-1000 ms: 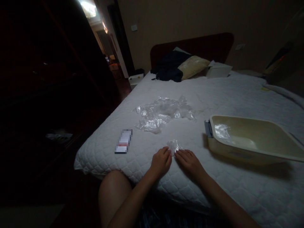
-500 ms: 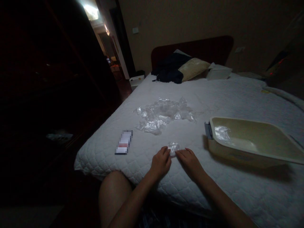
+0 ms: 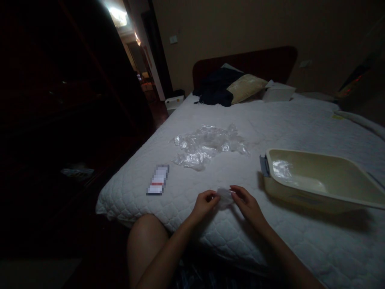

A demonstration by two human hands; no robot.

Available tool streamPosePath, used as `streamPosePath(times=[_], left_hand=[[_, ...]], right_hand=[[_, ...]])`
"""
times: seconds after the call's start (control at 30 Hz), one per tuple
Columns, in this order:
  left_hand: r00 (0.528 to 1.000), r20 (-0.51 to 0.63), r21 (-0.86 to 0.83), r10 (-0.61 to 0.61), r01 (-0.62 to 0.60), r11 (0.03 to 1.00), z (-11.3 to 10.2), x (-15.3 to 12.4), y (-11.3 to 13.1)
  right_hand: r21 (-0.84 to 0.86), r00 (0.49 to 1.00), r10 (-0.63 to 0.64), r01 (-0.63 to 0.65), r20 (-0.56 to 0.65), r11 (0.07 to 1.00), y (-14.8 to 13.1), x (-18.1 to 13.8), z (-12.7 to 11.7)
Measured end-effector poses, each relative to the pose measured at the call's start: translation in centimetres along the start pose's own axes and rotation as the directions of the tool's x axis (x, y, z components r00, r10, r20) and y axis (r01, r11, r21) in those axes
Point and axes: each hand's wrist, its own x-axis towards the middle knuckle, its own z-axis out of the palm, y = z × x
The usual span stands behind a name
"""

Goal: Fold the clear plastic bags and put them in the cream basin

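Observation:
A small clear plastic bag [image 3: 225, 199], folded or crumpled, is held between my two hands just above the bed's near edge. My left hand [image 3: 205, 204] pinches its left side between thumb and fingers. On the other side, my right hand [image 3: 246, 204] grips the right edge with its fingertips. Beyond them, a spread of crumpled clear plastic bags [image 3: 207, 146] lies on the white quilted bed cover [image 3: 258, 128]. A phone-like flat item [image 3: 158, 180], blurred out, rests to the left of my hands.
A deep cream plastic bin [image 3: 313, 200] with a grey latch sits on the right, some clear plastic inside. Dark clothing [image 3: 216, 84], a beige pillow [image 3: 248, 88] and a white box [image 3: 279, 92] lie near the headboard [image 3: 249, 60]. My bare knee [image 3: 148, 237] is against the bed's front edge.
Both hands have lifted the small plastic bag off the bed cover and shifted slightly right and nearer to me. The other bags and the bin have stayed put.

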Motion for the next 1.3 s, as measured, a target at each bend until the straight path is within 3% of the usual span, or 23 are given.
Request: streamPosePath(times=[0.13,0.43,0.6,0.77,0.9,1.07,1.3], left_hand=[[0.993,0.035,-0.181,-0.114,0.119,0.976,0.0,-0.2,1.0],[0.974,0.106,-0.276,-0.201,0.223,0.935,0.6,-0.5,1.4],[0.952,0.201,-0.365,-0.233,0.293,0.884,0.9,-0.7,0.9],[0.918,0.271,-0.428,-0.289,0.384,0.818,0.9,-0.4,0.3],[0.940,0.225,-0.565,-0.257,0.341,0.752,0.1,0.0,-0.6],[0.926,0.251,-0.634,-0.283,0.378,0.674,-0.8,0.1,-1.7],[0.939,0.277,-0.643,-0.204,0.339,0.687,-0.7,-0.1,-2.7]], right_hand=[[0.128,0.989,0.148,-0.145,-0.014,0.981,-0.2,0.2,-0.2],[0.323,0.943,0.319,-0.331,0.092,0.886,-1.1,0.0,-0.7],[0.354,0.928,0.356,-0.370,0.106,0.859,-1.7,-0.3,-1.1],[0.370,0.935,0.353,-0.340,0.035,0.865,-2.0,-0.1,-2.2],[0.368,0.937,0.338,-0.284,-0.090,0.886,-2.8,0.9,-5.4],[0.324,0.918,0.285,-0.190,-0.277,0.927,-4.6,2.6,-12.2],[0.234,0.915,0.252,-0.182,-0.317,0.955,-5.2,4.3,-20.2]])
